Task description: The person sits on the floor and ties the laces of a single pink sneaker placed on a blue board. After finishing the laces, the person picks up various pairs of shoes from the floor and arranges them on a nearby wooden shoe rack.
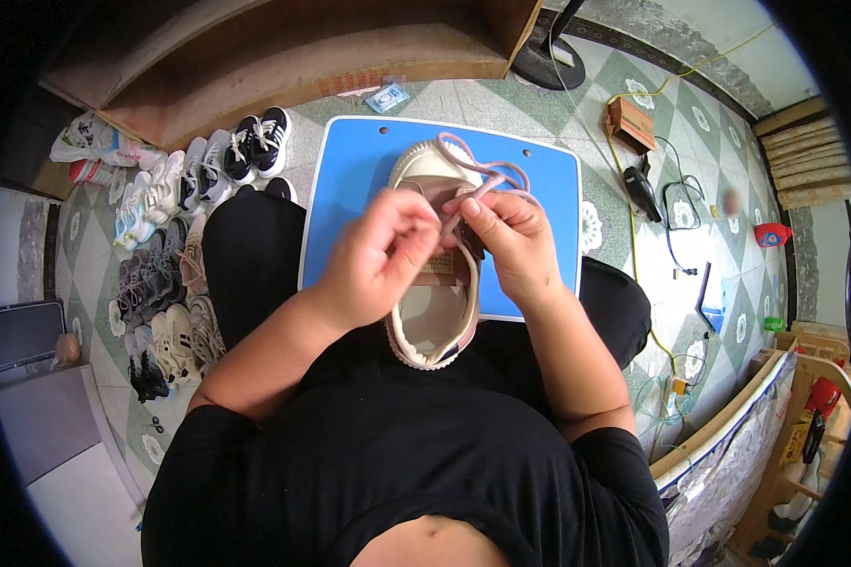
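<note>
A cream sneaker (405, 333) lies on a blue board (348, 161) across my lap, its toe pointing away from me and its opening toward me. A mauve shoelace (506, 173) loops loosely over the front of the shoe. My right hand (512, 241) pinches the lace between thumb and forefinger, above the tongue. On the other side, my left hand (376, 253) is curled closed over the shoe's left edge, thumb and fingertips at a strand of the same lace. Part of the eyelet area is hidden behind the fingers.
Several pairs of shoes (165, 255) stand in rows on the tiled floor at left. A wooden cabinet (407, 61) runs along the back. At right lie a cardboard box (631, 126), a black hair dryer (642, 192) and a yellow cable (635, 283).
</note>
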Motion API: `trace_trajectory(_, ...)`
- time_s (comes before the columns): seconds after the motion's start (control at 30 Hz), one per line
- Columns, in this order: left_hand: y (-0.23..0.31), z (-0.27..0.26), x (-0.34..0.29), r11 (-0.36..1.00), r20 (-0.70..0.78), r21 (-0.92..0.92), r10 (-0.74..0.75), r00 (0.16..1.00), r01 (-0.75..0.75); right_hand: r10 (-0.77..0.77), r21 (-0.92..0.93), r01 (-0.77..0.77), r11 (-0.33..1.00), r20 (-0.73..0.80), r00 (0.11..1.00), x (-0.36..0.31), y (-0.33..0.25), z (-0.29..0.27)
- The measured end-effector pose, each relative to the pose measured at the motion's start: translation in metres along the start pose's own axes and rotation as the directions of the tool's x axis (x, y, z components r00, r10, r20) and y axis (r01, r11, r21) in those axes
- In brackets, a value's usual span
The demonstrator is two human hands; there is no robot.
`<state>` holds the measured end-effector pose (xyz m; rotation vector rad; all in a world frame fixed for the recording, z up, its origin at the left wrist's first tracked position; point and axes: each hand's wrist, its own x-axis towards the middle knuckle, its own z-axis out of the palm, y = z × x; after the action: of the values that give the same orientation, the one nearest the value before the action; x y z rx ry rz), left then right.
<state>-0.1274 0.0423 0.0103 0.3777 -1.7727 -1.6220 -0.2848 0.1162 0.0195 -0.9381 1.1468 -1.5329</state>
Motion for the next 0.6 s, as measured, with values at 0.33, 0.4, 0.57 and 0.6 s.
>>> trace_trajectory(0.33, -0.002, -0.020, 0.017, 0.969, -0.074, -0.134, -0.220, 0.973, 0.209, -0.165, -0.199, 0.163, 0.966, 0.008, 0.986, 0.005, 0.007, 0.006)
trace_trajectory(0.4, -0.003, -0.026, 0.023, 0.957, -0.171, -0.218, -0.228, 0.959, 0.189, -0.174, -0.267, 0.151, 0.952, -0.067, 0.982, 0.009, 0.008, 0.002)
trace_trajectory(0.57, -0.018, -0.031, 0.023, 0.922, -0.282, -0.345, -0.281, 0.917, 0.176, -0.247, -0.704, 0.123, 0.700, -0.077, 0.966, 0.014, 0.016, -0.001)
trace_trajectory(0.6, -0.021, -0.030, 0.023, 0.903, -0.283, -0.392, -0.299, 0.911, 0.175, -0.279, -0.732, 0.146, 0.666, -0.063, 0.958, 0.014, 0.015, 0.001)
